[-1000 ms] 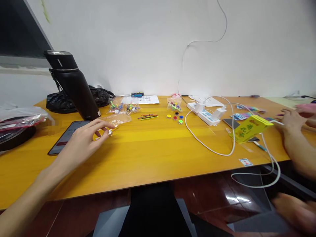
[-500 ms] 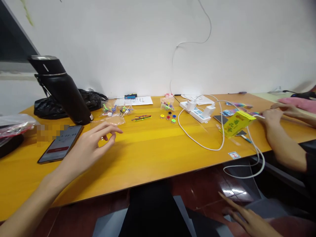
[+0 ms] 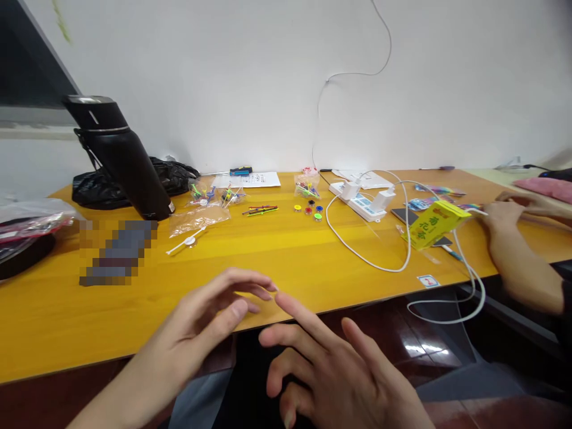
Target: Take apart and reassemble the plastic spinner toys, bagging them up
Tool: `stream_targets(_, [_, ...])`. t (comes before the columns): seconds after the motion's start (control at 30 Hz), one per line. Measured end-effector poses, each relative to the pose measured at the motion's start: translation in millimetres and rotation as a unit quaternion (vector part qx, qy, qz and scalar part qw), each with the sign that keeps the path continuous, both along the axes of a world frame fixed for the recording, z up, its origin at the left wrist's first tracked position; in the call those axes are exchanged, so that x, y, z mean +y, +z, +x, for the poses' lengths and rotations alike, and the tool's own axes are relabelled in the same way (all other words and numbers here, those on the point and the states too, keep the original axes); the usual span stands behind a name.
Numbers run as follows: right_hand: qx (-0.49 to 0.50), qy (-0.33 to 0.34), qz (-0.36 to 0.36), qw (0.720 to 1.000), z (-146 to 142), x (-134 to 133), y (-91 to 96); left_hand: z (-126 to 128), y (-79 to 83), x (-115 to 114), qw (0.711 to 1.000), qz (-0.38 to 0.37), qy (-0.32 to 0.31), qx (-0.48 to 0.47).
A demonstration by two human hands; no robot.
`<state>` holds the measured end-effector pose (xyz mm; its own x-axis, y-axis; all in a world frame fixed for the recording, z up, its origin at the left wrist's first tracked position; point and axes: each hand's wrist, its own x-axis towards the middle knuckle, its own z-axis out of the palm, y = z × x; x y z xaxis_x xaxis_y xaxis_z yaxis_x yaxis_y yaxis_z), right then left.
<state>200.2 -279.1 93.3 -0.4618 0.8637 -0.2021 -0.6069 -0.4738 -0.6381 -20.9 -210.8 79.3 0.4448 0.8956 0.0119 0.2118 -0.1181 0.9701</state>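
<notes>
The smooth, wood-grained yellow table point(image 3: 250, 250) carries a matte black cylindrical bottle point(image 3: 123, 158). Nearer me and right of the bottle, my left hand point(image 3: 190, 333) is half curled and my right hand point(image 3: 337, 375) loosely spread, both empty. Crinkled clear film point(image 3: 201, 220) lies right of the bottle. Ahead of the bottle, to its right, lies a slim white stick point(image 3: 177, 246) with a round centre, uncovered now that my left hand has drawn back.
</notes>
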Motion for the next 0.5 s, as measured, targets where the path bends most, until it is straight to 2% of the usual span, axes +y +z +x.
stream_targets(0.1, [0.028, 0.014, -0.015, 0.999, -9, 3, 5.1, 8, -5.6, -14, 0.984, -0.145, -0.014, -0.101])
stream_targets(0.17, [0.014, 0.017, -0.013, 1.0, -9, 3, 8.4, 13, -12.5, -18, 0.964, -0.205, -0.034, -0.169])
stream_targets(0.27, [-0.022, -0.002, -0.006, 1.0, -7, 2, 11.0, 20, -23.9, -22, 0.94, -0.236, -0.055, -0.24])
stream_targets(0.33, [-0.034, -0.012, -0.001, 0.999, -8, 0, 10.6, 26, -26.9, -25, 0.933, -0.243, -0.073, -0.255])
stream_targets(0.5, [-0.053, -0.005, 0.006, 0.999, -14, -9, 7.2, 41, -13.4, -34, 0.908, -0.281, -0.161, -0.266])
